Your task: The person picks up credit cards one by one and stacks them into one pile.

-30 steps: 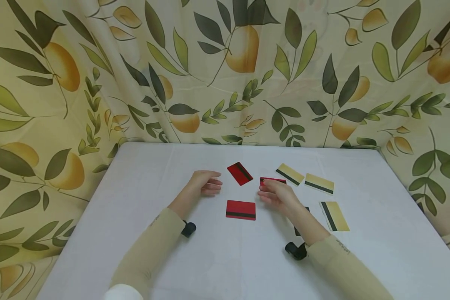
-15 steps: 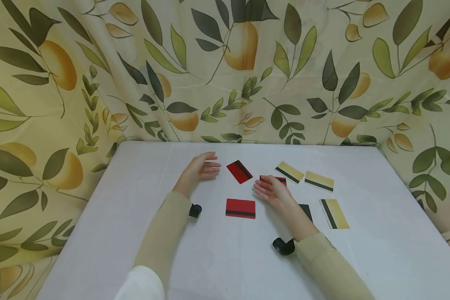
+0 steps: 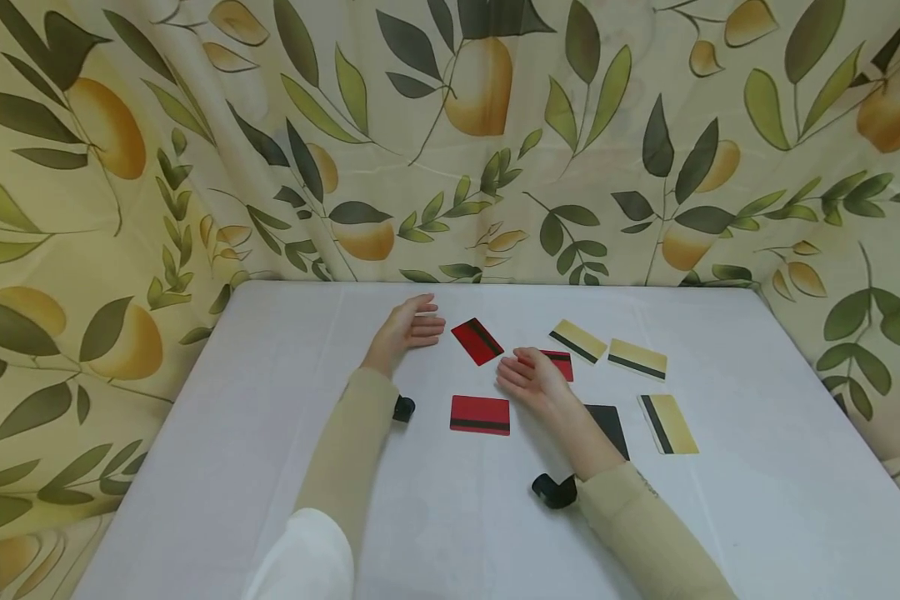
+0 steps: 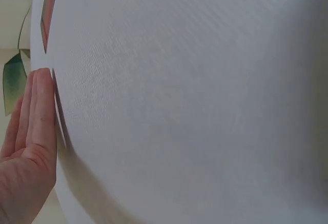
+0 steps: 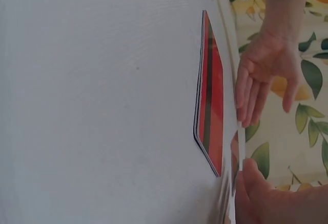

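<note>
My left hand (image 3: 405,332) is at the far left of the cards, fingers extended, holding nothing. Just right of its fingertips lies a tilted red card (image 3: 477,342) with a dark stripe. My right hand (image 3: 537,385) hovers with loosely straight fingers and nothing in its grasp. It partly covers a second red card (image 3: 561,364) behind it. Nearer the front, a third red card (image 3: 480,405) lies between the hands; the right wrist view shows this red card (image 5: 218,96) with layered edges. Under my right forearm a black card (image 3: 607,423) is partly hidden.
To the right lie gold cards with dark stripes: one gold card (image 3: 579,340) at the back, another gold card (image 3: 637,358) beside it, and a third gold card (image 3: 671,423) nearer the front. A white-covered table (image 3: 217,467) meets a fruit-patterned curtain (image 3: 420,167) at its back edge.
My left hand has moved away from me, toward the back edge. My right hand has shifted left and its fingers have straightened, uncovering more of the black card. The cards stay put.
</note>
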Motion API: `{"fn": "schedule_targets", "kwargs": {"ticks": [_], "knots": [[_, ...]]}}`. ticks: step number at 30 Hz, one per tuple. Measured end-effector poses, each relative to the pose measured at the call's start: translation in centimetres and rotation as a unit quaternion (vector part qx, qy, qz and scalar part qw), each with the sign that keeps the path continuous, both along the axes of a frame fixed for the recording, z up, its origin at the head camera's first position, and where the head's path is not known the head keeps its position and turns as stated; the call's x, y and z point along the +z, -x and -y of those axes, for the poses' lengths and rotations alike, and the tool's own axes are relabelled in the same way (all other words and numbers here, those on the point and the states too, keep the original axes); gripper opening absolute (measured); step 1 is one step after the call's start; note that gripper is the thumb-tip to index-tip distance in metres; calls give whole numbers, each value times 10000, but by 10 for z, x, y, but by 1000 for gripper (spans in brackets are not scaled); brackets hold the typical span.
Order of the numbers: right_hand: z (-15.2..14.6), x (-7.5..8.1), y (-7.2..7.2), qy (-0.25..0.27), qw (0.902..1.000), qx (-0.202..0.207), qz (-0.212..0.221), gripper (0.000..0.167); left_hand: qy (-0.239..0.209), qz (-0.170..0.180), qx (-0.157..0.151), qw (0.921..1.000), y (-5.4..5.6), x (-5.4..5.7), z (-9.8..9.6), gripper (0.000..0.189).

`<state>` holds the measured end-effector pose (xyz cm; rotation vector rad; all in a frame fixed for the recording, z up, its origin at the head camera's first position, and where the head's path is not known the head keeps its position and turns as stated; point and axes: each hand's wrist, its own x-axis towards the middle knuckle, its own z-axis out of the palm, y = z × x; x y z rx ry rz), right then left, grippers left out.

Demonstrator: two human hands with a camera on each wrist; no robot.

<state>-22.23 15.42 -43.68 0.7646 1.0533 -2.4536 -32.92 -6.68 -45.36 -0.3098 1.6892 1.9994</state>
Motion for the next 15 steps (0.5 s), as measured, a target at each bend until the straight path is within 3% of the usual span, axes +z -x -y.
{"fn": "schedule_targets", "kwargs": {"ticks": [5,15], "knots": [[3,-2,1,65,10000,-7,35,53,-51,38,50,10000,-1,3,-5,57],[9,-3,3,475,9988,-122,20,56,334,48,-248,9991,5,2,-14,57]]}}
